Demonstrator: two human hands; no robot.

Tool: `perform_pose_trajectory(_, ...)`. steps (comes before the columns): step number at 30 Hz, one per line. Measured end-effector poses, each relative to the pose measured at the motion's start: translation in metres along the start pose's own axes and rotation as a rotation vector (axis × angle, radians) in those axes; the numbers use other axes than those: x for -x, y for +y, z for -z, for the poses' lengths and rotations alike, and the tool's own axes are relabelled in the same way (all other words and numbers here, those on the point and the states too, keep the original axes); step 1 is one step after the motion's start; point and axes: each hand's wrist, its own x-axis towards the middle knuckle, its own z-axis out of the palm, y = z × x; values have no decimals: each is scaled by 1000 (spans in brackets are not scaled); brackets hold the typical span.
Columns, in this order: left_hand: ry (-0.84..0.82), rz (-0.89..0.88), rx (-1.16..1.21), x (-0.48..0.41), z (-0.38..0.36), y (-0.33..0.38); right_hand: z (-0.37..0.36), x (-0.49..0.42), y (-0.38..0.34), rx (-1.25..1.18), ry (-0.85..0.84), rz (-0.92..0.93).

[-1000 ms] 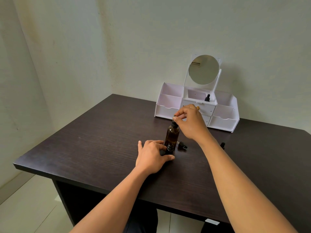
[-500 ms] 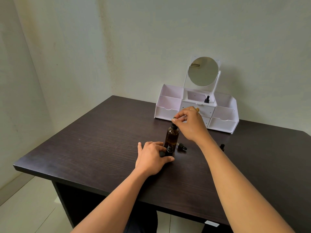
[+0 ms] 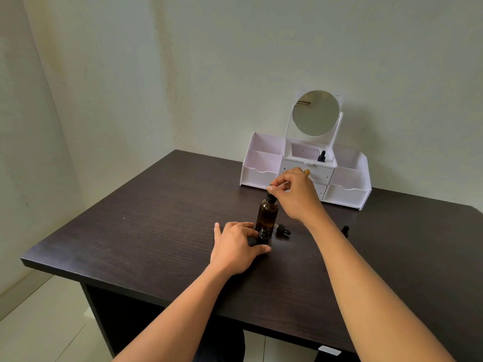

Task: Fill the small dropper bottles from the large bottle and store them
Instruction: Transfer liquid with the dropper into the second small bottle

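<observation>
A large amber bottle [image 3: 267, 214] stands upright in the middle of the dark table [image 3: 156, 220]. My right hand [image 3: 295, 195] pinches the black dropper cap [image 3: 270, 195] at its neck. In front of the large bottle stands a small dark dropper bottle [image 3: 263, 235] with no cap, and my left hand [image 3: 236, 246] grips it at the base. A loose dropper cap [image 3: 282, 229] lies on the table just right of the bottles. Another small dropper bottle [image 3: 345, 230] stands behind my right forearm. One more small dropper bottle [image 3: 321, 156] stands in the organizer's top middle compartment.
A white desk organizer [image 3: 261, 176] with open bins, small drawers and a round mirror [image 3: 315, 113] stands at the back of the table against the wall. The table's left and front edges drop to a tiled floor.
My right hand has stayed at the large bottle's cap, its fingers shifting slightly. My left hand has kept its hold on the small bottle. The view has tilted a little.
</observation>
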Motion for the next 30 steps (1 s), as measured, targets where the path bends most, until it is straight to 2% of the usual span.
perform_pose_trajectory(6,-4,1,-3,0,-1,0,0,0,-1,1,5,-4)
perform_pose_trajectory(14,9,-3,7,1,0,0,18,1,-15,-118,78,23)
perform_pose_trajectory(22,10,8,16,1,1,1,47,19,-30,-350,207,88)
perform_pose_trajectory(30,18,2,20,1,-1,0,38,51,-20,-440,172,60)
